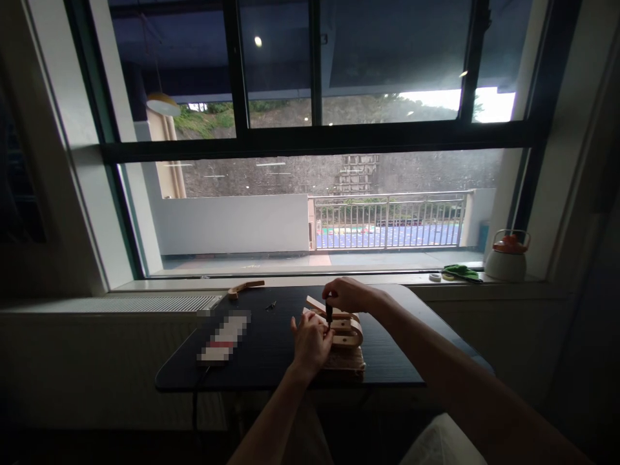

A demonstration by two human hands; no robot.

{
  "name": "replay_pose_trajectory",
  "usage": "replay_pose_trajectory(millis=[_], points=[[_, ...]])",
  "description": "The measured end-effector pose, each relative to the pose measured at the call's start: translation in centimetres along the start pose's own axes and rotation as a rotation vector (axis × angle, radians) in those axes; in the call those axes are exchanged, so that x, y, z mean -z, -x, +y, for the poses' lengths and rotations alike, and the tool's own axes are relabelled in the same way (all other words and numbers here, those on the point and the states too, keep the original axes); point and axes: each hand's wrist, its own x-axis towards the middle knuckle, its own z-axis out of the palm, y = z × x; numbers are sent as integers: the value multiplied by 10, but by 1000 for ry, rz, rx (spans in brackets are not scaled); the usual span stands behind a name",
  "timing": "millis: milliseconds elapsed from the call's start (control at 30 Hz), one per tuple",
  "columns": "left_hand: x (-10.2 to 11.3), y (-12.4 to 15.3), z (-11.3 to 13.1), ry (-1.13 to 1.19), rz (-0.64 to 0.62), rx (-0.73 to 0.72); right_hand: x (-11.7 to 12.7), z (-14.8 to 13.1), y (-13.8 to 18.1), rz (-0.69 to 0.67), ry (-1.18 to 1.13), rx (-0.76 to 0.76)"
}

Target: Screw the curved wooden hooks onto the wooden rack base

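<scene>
Two hands: one left hand (310, 339) and one right hand (346, 294). One screwdriver (329, 312). One table (387, 352). On the table's dial: one loose curved wood piece (246, 287) at ten o'clock, several screws (271, 305) also at ten, too small to count, and one blurred item (225, 337) at nine. On the whole view's dial: one kettle (506, 263) at three, one lamp (162, 104) at ten.

Daylight — single main source, entering by the window (314, 139) ahead; interior dim, lower corners near black, sky (494, 106) blown white. Small bright reflections (258, 41) spot the upper panes (276, 71), while the left hand (310, 337) and right hand (351, 295) lie half-shadowed. Wide-angle lean at the window's sides — pixelated patch (225, 337) on the tabletop (271, 342).
</scene>
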Motion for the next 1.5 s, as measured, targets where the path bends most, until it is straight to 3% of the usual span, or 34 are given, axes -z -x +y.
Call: replay_pose_trajectory(millis=[100,267,467,700,933,1167,1367,1500], points=[[10,-4,-2,29,-109,-34,-8,2,-2,49,36,-38],[26,-5,-5,17,-259,-77,-6,-1,-5,-5,103,-113],[21,-4,-8,10,-225,-94,-2,-7,1,-64,69,-45],[18,-5,-9,17,-206,-105,-12,-9,3,-9,208,-219],[18,-3,-9,28,-185,-92,-15,-15,4,-10,141,-48],[21,-4,-7,21,-201,-78,-34,-25,-6,113,221,-212],[22,-2,-6,-4,-214,-77,-24,-22,8,37,185,-81],[19,-4,-7,-18,-214,-91,-40,-6,0,120,69,-311]])
